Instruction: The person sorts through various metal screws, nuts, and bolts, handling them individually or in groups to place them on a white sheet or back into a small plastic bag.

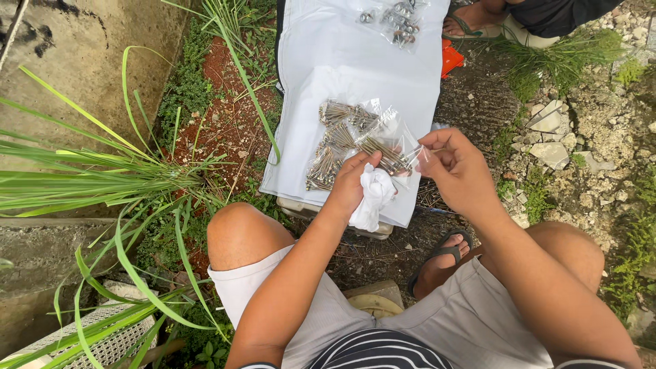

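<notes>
Grass (89, 178) with long green blades grows on my left, and stones and dirt lie on my right. Between them a big white sheet (342, 61) is spread over a low box, and I sit behind it with my knees apart. Someone else's foot in a sandal (471, 20) shows at the far end, near a small clear bag of metal bits (396, 20). Closer to me lie shiny long nails (335, 147) in bunches inside clear plastic bags (383, 126). My left hand (352, 184) is closed around a crumpled white cloth (374, 195), and its thumb and fingers also pinch the near end of a bunch of nails. My right hand (454, 167) is curled, with the fingertips pinching the edge of the plastic bag by the nail tips. I think the good way is to hold the bunch firm with the cloth so the sharp ends do not poke me, and to pull the bag slowly so it does not rip. I should keep it all over the white sheet, because a nail that falls in the dirt or grass would be hard to find. Small, slow moves are best.
</notes>
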